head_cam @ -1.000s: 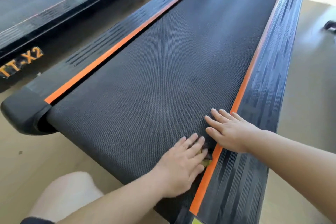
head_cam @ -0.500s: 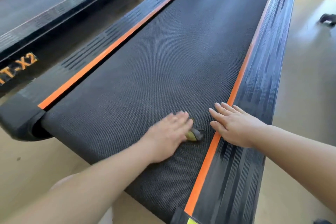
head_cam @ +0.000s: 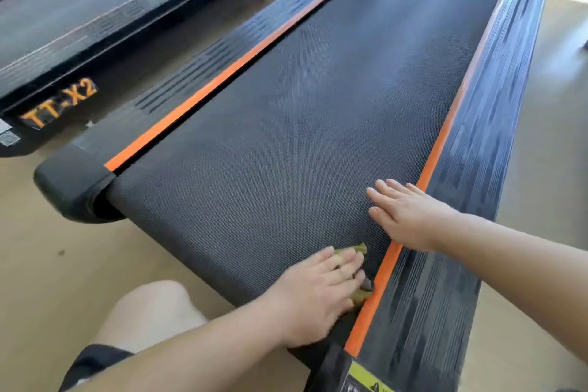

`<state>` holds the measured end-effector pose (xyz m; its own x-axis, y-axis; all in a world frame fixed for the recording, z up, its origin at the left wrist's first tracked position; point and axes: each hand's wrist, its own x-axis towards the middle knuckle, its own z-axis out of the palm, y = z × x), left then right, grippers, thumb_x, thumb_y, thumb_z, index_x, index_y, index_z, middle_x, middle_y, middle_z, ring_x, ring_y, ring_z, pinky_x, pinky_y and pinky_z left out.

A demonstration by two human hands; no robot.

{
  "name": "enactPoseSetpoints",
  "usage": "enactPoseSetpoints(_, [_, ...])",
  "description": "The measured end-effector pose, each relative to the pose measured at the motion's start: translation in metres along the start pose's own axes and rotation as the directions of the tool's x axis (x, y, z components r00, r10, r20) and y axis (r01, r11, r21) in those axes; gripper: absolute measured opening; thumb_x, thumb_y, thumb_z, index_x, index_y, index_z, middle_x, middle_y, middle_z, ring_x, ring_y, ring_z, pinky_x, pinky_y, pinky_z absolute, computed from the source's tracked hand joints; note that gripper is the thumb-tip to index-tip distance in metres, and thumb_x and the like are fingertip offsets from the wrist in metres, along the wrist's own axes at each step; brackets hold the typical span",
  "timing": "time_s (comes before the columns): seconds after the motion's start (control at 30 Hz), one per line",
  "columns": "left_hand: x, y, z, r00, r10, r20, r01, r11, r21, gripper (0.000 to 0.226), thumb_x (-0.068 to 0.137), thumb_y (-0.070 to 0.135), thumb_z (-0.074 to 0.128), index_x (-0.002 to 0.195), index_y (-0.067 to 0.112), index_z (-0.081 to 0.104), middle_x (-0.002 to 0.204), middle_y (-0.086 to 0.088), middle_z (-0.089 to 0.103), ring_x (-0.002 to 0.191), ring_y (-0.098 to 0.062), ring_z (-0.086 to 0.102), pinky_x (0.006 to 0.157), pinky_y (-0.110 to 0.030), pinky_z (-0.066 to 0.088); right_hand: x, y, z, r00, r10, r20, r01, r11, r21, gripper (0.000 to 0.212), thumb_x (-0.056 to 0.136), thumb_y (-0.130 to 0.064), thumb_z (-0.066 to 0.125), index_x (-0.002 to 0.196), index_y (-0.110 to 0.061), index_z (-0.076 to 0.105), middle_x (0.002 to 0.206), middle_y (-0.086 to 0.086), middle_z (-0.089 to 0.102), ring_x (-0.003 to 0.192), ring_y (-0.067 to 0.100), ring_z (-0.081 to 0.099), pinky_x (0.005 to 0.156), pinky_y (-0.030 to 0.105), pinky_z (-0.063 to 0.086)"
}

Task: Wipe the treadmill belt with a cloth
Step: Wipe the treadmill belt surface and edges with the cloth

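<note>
The dark textured treadmill belt (head_cam: pixel 286 124) runs from the near end up to the far right, edged by orange strips. My left hand (head_cam: pixel 318 293) lies flat on the belt near its rear right corner, pressing a small yellow-green cloth (head_cam: pixel 359 248) that shows only past the fingertips and at the orange strip. My right hand (head_cam: pixel 404 216) rests flat, fingers spread, across the belt's right edge and the orange strip (head_cam: pixel 429 169), holding nothing.
The black ribbed right side rail (head_cam: pixel 477 137) and left rail (head_cam: pixel 203 73) flank the belt. A second treadmill (head_cam: pixel 63 41) marked TT-X2 stands to the left. My knee (head_cam: pixel 152 315) is at the bottom over the tan floor (head_cam: pixel 47 280).
My left hand with the cloth slid back toward the belt's near right corner, next to the orange strip. My right hand stayed planted on the right edge.
</note>
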<state>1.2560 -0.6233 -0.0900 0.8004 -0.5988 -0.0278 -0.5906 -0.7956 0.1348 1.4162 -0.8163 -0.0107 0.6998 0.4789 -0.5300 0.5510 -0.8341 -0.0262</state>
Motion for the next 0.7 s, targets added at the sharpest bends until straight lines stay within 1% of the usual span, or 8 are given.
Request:
enactPoseSetpoints(0.07, [-0.005,-0.028,-0.005,0.988,-0.154,-0.026,0.156,0.984,0.089,0.053,0.102,0.034,0.032,0.145,0.011,0.054,0.159,-0.009,0.041,0.153,-0.024,0.027,0.125,-0.043,0.019,-0.003,-0.003,0.002,1.0,0.005,0.022,-0.005,1.0,-0.016,0.061,0.109,-0.047,0.013,0.163,-0.021,0.004,0.171,0.002,-0.004,0.157,0.02,-0.008,0.126,0.038,-0.004])
enactPoseSetpoints(0.17, [-0.021,-0.054,-0.01,0.852,-0.523,-0.025,0.524,0.851,0.026,0.063,0.104,0.037,0.012,0.159,0.012,0.029,0.169,-0.008,0.018,0.157,-0.023,0.006,0.128,-0.042,0.001,-0.007,-0.014,0.007,0.998,-0.007,0.066,0.009,1.0,-0.028,0.063,0.108,-0.049,0.011,0.163,-0.022,0.001,0.17,0.002,-0.007,0.156,0.019,-0.01,0.127,0.039,-0.005])
enactPoseSetpoints(0.23, [-0.04,-0.027,-0.006,0.87,-0.491,-0.043,0.487,0.87,-0.079,0.063,0.105,0.041,0.011,0.16,0.014,0.027,0.168,-0.007,0.018,0.157,-0.02,0.006,0.127,-0.041,0.001,-0.005,-0.028,0.008,0.996,-0.036,0.083,0.038,0.999,-0.022,0.063,0.108,-0.05,0.011,0.163,-0.022,0.001,0.171,0.002,-0.005,0.157,0.019,-0.009,0.127,0.04,-0.003])
enactPoseSetpoints(0.33, [-0.068,0.001,0.001,0.976,-0.216,0.001,0.216,0.976,-0.042,0.055,0.106,0.04,0.026,0.155,0.016,0.039,0.16,-0.006,0.04,0.151,-0.022,0.031,0.123,-0.044,0.021,-0.001,-0.056,0.005,0.992,-0.094,0.086,0.096,0.995,-0.023,0.062,0.108,-0.049,0.014,0.163,-0.021,0.004,0.171,0.003,-0.002,0.157,0.02,-0.006,0.127,0.04,0.0])
enactPoseSetpoints(0.4, [-0.076,-0.034,-0.003,0.965,-0.261,-0.028,0.263,0.962,0.072,0.056,0.107,0.037,0.023,0.157,0.016,0.035,0.16,-0.005,0.04,0.152,-0.021,0.029,0.125,-0.044,0.023,0.0,-0.073,0.002,0.986,-0.122,0.111,0.126,0.992,-0.023,0.062,0.109,-0.048,0.015,0.163,-0.02,0.005,0.171,0.003,-0.001,0.157,0.02,-0.004,0.126,0.039,0.001])
enactPoseSetpoints(0.5, [-0.089,-0.091,-0.012,0.766,-0.643,-0.004,0.641,0.763,0.079,0.06,0.107,0.037,0.009,0.162,0.016,0.014,0.17,-0.004,0.016,0.157,-0.019,0.004,0.126,-0.041,-0.001,0.006,-0.09,-0.006,0.98,-0.136,0.148,0.139,0.99,-0.015,0.062,0.109,-0.047,0.015,0.163,-0.018,0.005,0.171,0.003,0.0,0.157,0.02,-0.002,0.127,0.039,0.002])
enactPoseSetpoints(0.57, [-0.091,-0.076,-0.008,0.699,-0.714,-0.046,0.713,0.7,-0.039,0.067,0.103,0.041,0.001,0.162,0.015,0.015,0.17,-0.004,0.014,0.157,-0.02,0.004,0.125,-0.039,-0.004,0.014,-0.099,-0.01,0.981,-0.137,0.136,0.139,0.99,-0.006,0.063,0.109,-0.047,0.015,0.163,-0.016,0.006,0.17,0.004,0.003,0.157,0.021,0.0,0.127,0.04,0.004])
enactPoseSetpoints(0.7, [-0.096,-0.011,0.006,0.95,-0.309,-0.045,0.305,0.949,-0.079,0.054,0.106,0.037,0.03,0.153,0.014,0.042,0.159,-0.003,0.042,0.151,-0.02,0.03,0.123,-0.041,0.018,0.027,-0.109,-0.011,0.975,-0.168,0.149,0.174,0.984,-0.03,0.064,0.109,-0.048,0.016,0.163,-0.016,0.004,0.171,0.006,-0.001,0.157,0.022,-0.004,0.127,0.041,0.004])
